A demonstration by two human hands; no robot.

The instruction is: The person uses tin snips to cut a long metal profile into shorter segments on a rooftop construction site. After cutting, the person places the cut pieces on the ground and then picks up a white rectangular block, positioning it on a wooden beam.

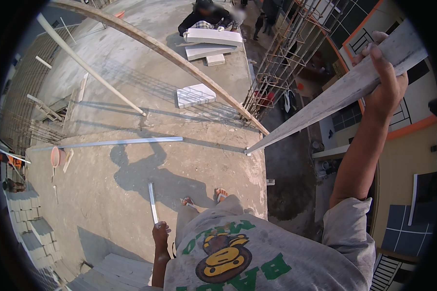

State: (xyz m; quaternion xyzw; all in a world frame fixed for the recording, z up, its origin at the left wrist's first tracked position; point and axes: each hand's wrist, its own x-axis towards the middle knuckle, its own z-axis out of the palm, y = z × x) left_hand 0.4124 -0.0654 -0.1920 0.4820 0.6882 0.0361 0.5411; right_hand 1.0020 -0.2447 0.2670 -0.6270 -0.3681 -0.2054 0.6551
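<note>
My right hand (386,80) is raised at the upper right, fingers wrapped round the edge of a long grey board (320,111). The board stands on end and its foot rests near the edge of the concrete slab (228,169). Low on my left side, my left hand (161,229) is closed round one end of a narrow silver bar (153,201). That bar points forward, away from me. What kind of tool it is, I cannot tell. Both my sandalled feet are on the slab, close to its right edge.
Beyond the slab's right edge there is a drop to a lower lane. A rebar cage (286,53) rises there. A slanted timber (170,53) and a pole (92,65) cross ahead. Farther off, a person (206,19) handles white blocks (213,36). A long metal bar (126,141) lies leftward.
</note>
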